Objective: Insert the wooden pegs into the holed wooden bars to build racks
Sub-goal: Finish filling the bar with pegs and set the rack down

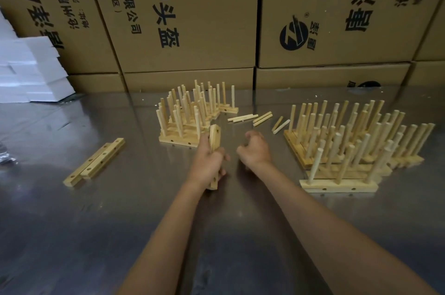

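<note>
Your left hand (208, 162) grips bar (214, 150) upright over table (96, 222), between rack groups. Right hand (255, 150) curled, hovering beside it; whether it holds anything, cannot tell. Loose pegs (262, 118) lie just beyond. Risk: reaching forward, knuckles clip finished racks (337, 140), toppling them. Bar could twist in one-handed grip during insertion.

pale matt wood bars (94, 162) (unvarnished) on glossy metal table (144, 198).

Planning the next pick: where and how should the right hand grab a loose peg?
Pinch a loose peg mid-length across its round shaft, coming from above with the right hand. It lies flat on the steel table, slightly apart from its neighbour, ends free.
</note>
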### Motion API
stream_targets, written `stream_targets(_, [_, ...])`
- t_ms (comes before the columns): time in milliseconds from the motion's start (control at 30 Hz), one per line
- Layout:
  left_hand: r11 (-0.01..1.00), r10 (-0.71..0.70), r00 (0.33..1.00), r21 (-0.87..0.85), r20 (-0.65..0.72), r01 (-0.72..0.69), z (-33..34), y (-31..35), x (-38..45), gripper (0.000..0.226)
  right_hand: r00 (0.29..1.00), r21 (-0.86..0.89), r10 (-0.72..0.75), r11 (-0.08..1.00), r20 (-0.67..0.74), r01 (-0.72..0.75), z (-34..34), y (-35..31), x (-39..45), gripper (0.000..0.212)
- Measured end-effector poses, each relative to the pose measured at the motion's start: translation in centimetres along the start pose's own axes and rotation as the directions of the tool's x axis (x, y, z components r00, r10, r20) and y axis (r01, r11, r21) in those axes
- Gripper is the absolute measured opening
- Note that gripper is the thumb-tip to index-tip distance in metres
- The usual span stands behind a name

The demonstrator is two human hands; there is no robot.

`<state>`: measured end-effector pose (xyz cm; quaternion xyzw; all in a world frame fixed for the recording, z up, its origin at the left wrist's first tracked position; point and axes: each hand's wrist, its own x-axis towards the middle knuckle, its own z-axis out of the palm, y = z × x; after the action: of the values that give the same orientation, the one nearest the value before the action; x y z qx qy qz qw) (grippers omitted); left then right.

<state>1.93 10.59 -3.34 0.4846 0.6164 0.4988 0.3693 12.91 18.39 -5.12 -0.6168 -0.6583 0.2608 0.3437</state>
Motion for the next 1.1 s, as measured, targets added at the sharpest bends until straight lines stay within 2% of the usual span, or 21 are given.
stream_targets(67, [0.983,-0.052,0.999,-0.176,-0.008,0.05,1.5,-0.2,0.5,0.043,0.999,-0.006,-0.01,1.0,-0.049,0.009,-0.9,1.1,0.1,0.034])
stream_targets(167, [0.969,-0.058,0.996,-0.246,-0.069,0.039,2.3,-0.8,1.1,0.044,0.994,-0.067,-0.05,0.997,-0.094,0.043,-0.9,1.9,0.7,0.031])
stream_targets(233, [0.948,-0.073,0.995,-0.313,-0.066,0.049,1.9,-1.1,1.4,0.044,0.99,-0.13,-0.053,0.991,-0.132,0.036,-0.7,1.9,1.6,0.036])
stream_targets(300, [0.917,-0.084,0.996,-0.395,-0.038,0.062,1.4,-1.3,1.9,0.038,0.986,-0.272,-0.074,0.962,-0.151,0.031,-0.4,1.6,2.7,0.047])
stream_targets(400, [0.861,-0.107,0.994,-0.499,0.018,0.102,1.0,-1.2,2.6,0.02,0.998,-0.443,-0.032,0.896,-0.053,0.005,0.1,1.5,4.8,0.06])
stream_targets(467, [0.821,-0.127,0.989,-0.551,0.079,0.149,0.7,-1.1,2.8,0.024,1.0,-0.494,0.024,0.869,0.015,-0.014,0.5,1.6,6.0,0.061])
stream_targets(533, [0.792,-0.146,0.982,-0.581,0.12,0.189,0.6,-1.2,3.0,0.027,0.999,-0.54,0.029,0.841,0.026,-0.01,0.8,1.6,6.5,0.062])
stream_targets(600, [0.789,-0.16,0.978,-0.579,0.131,0.206,0.5,-1.3,3.0,0.027,0.999,-0.548,-0.043,0.836,-0.024,0.023,0.9,1.5,6.2,0.06])
stream_targets(700, [0.807,-0.156,0.982,-0.559,0.11,0.191,0.7,-1.2,3.1,0.019,0.975,-0.523,-0.171,0.849,-0.143,0.072,0.8,1.6,4.7,0.044])
stream_targets(833, [0.822,-0.15,0.984,-0.542,0.092,0.176,0.9,-1.0,3.0,0.015,0.962,-0.431,-0.204,0.896,-0.184,0.107,0.2,1.8,2.4,0.031])
stream_targets(900, [0.821,-0.167,0.982,-0.539,0.092,0.19,0.9,-0.9,2.9,0.015,0.969,-0.34,-0.168,0.935,-0.183,0.099,-0.3,1.7,0.7,0.035])
stream_targets(967, [0.816,-0.183,0.977,-0.537,0.109,0.213,0.7,-0.8,2.8,0.017,0.98,-0.331,-0.152,0.938,-0.128,0.103,-0.7,1.7,-1.1,0.039])
stream_targets(1033, [0.813,-0.175,0.971,-0.533,0.162,0.235,0.4,-0.7,2.5,0.016,0.981,-0.369,-0.187,0.917,-0.054,0.155,-0.9,1.8,-3.1,0.035])
stream_targets(1100, [0.824,-0.145,0.96,-0.508,0.238,0.25,0.0,-0.5,2.1,0.016,0.969,-0.34,-0.242,0.917,-0.055,0.21,-1.3,2.0,-5.0,0.03])
